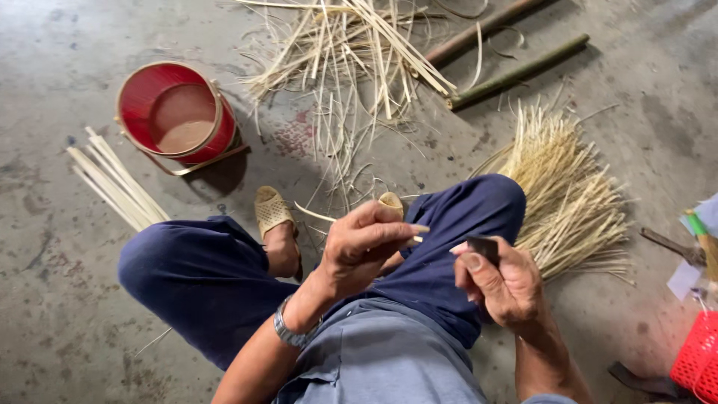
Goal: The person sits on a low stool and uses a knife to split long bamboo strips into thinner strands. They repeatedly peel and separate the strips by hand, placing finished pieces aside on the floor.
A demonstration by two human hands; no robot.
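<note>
We sit on the concrete floor with knees drawn up in dark blue trousers, looking down at our own hands. Our left hand, a metal watch on its wrist, is curled with fingertips pinched around a thin pale bamboo sliver that pokes out to the left above our sandalled foot. Our right hand is clenched around a small dark blade, thumb pressed along its side, the blade's top edge showing just above the fingers. The two hands sit close together over our right knee, not quite touching.

Ahead on the floor lies a loose heap of split bamboo strips, and beside it two green bamboo poles lie at a slant. A fanned bundle of fine yellow splints rests just behind the right knee. To the left stands a round red basket with a pale rim, and near it a small sheaf of flat cut strips. A red mesh container sits at the right edge.
</note>
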